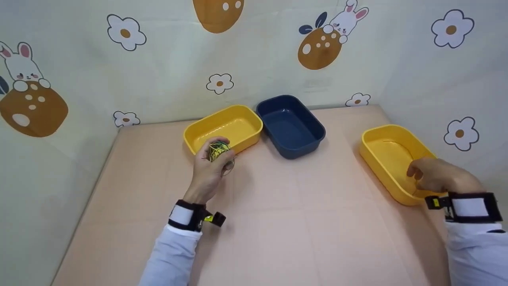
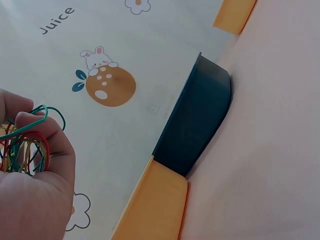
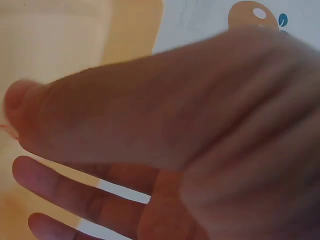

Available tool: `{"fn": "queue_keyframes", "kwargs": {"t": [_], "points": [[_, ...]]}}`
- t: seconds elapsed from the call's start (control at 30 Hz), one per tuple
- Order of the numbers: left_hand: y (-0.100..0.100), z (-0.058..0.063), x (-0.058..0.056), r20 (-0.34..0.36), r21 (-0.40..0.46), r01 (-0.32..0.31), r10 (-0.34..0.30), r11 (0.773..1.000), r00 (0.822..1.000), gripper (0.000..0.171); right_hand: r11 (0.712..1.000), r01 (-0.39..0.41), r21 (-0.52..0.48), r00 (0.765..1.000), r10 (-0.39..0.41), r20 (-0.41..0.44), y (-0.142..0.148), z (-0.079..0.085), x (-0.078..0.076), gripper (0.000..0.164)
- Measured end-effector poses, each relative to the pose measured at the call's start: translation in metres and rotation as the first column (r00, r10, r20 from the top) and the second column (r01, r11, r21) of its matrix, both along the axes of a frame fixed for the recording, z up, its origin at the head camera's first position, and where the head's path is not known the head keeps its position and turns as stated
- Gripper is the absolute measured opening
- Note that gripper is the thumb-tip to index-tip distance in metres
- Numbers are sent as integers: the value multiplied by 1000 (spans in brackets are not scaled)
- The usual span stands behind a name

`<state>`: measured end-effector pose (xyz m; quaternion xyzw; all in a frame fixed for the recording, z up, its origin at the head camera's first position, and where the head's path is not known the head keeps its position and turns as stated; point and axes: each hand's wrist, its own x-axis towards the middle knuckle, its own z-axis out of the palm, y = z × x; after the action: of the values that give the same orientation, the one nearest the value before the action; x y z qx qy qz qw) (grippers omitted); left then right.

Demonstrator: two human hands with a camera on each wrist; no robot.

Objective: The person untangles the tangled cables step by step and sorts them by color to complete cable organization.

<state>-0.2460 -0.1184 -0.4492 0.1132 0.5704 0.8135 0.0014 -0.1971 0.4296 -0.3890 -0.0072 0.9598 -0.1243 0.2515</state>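
My left hand (image 1: 208, 169) holds a tangled bunch of thin rubber bands (image 1: 219, 150) in green, yellow and red, in front of the left yellow bin (image 1: 190, 137). In the left wrist view, curled fingers wrap the rubber bands (image 2: 25, 150), and a green loop sticks out above them. Over the near end of the right yellow bin (image 1: 375, 169), my right hand (image 1: 444, 174) reaches in with thumb and forefinger together. A thin red rubber band (image 3: 6, 128) shows at their tips in the right wrist view; most of it is hidden. The other fingers are spread.
A dark blue bin (image 1: 291, 153) stands against the left yellow bin at the back of the table. The table (image 1: 270, 230) has a pale pink cover. Behind and beside it hangs a printed curtain (image 1: 166, 79) with rabbits and flowers.
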Motion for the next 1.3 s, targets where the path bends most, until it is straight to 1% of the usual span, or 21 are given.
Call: {"fn": "queue_keyframes", "kwargs": {"t": [0.07, 0.13, 0.17, 0.23, 0.27, 0.3, 0.33, 0.37, 0.47, 0.5, 0.53, 0.57, 0.6, 0.63, 0.73, 0.8, 0.93, 1.03, 1.1, 1.17, 1.3], "points": [[0, 1, 0, 3, -1, -2, 2, 1000, 1000, 45, 1000, -26, 1, 999, 26, -34, -5, 3, -1, 39], [1, 1, 0, 3, -2, -1, 1, 1000, 1000, 46, 999, -37, -11, 992, 35, -117, -13, 7, -2, 40], [1, 2, -1, 2, -6, 1, -1, 1000, 1000, 46, 999, -44, -23, 985, 39, -169, -19, 9, -3, 40], [4, 3, -1, -4, -23, 4, -4, 1000, 1000, 46, 997, -65, -44, 955, 50, -291, -32, 13, -4, 38], [6, 4, -1, -8, -37, 6, -6, 999, 1000, 46, 995, -80, -63, 933, 53, -356, -39, 16, -5, 37], [7, 4, -1, -10, -51, 10, -10, 999, 1000, 48, 992, -103, -78, 904, 61, -422, -47, 18, -6, 34], [9, 4, -1, -12, -64, 14, -15, 998, 1000, 48, 987, -132, -88, 870, 73, -487, -56, 20, -7, 32], [11, 5, -1, -16, -75, 19, -20, 997, 1000, 49, 981, -169, -96, 828, 88, -553, -64, 22, -9, 29], [17, 6, 1, -30, -102, 36, -40, 994, 999, 52, 951, -294, -91, 677, 140, -723, -93, 28, -14, 20], [19, 6, 1, -37, -107, 43, -47, 993, 998, 54, 938, -334, -95, 634, 149, -759, -104, 29, -16, 18], [20, 5, 2, -44, -112, 51, -56, 992, 997, 54, 924, -370, -99, 597, 155, -787, -114, 30, -18, 17], [22, 5, 3, -52, -117, 58, -65, 991, 997, 54, 908, -406, -108, 565, 156, -810, -125, 30, -21, 15], [23, 5, 4, -59, -124, 65, -73, 990, 996, 55, 890, -438, -122, 544, 155, -825, -136, 29, -23, 14], [24, 4, 4, -66, -129, 72, -81, 989, 995, 55, 870, -471, -146, 532, 148, -833, -146, 28, -25, 14], [28, 1, 6, -86, -145, 90, -103, 985, 991, 54, 809, -554, -194, 518, 153, -841, -177, 23, -32, 13], [30, 0, 7, -103, -157, 91, -108, 983, 989, 54, 768, -602, -221, 520, 167, -838, -197, 19, -35, 13], [34, -2, 10, -134, -173, 96, -120, 980, 984, 54, 696, -665, -271, 539, 196, -819, -234, 12, -38, 13], [36, -2, 11, -157, -189, 107, -138, 976, 978, 55, 645, -694, -319, 556, 199, -807, -257, 8, -39, 10], [37, -2, 13, -173, -205, 114, -151, 972, 973, 56, 623, -702, -343, 565, 194, -802, -269, 5, -39, 9], [38, -2, 14, -182, -220, 120, -162, 968, 970, 57, 607, -709, -359, 566, 186, -804, -278, 2, -39, 8], [40, -3, 15, -210, -263, 111, -169, 958, 963, 59, 595, -710, -378, 567, 162, -808, -288, -4, -38, 7]]}}
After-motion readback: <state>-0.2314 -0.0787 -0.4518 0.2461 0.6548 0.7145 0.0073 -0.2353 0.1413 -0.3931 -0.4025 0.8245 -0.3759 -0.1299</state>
